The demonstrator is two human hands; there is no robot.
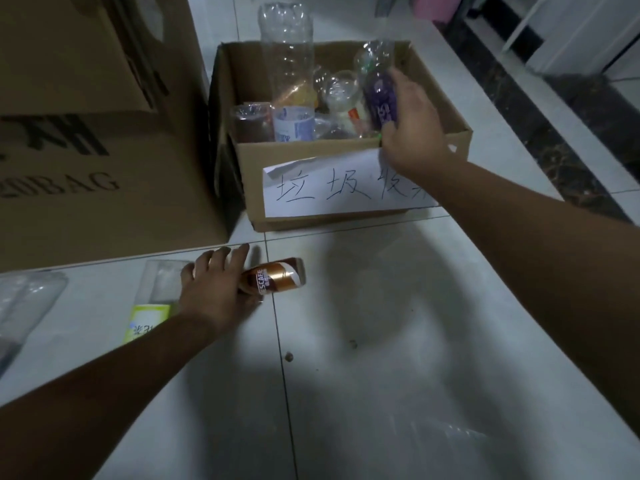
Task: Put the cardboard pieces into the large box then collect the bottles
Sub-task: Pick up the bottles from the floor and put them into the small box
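Note:
A small open cardboard box (356, 216) with a handwritten white paper label stands on the floor ahead and holds several clear plastic bottles. My right hand (412, 133) is over its front right corner, gripping a purple-labelled bottle (380, 95) inside the box. My left hand (216, 289) is low on the floor tiles, closed around a brown Nescafe bottle (277, 278) that lies on its side. The large cardboard box (86, 161) stands at the left, its flaps up.
A clear bottle with a yellow-green label (152, 306) lies on the floor just left of my left hand. Another clear plastic bottle (24, 306) lies at the far left edge. A dark marble strip (540, 116) runs along the right. Small crumbs dot the white tiles.

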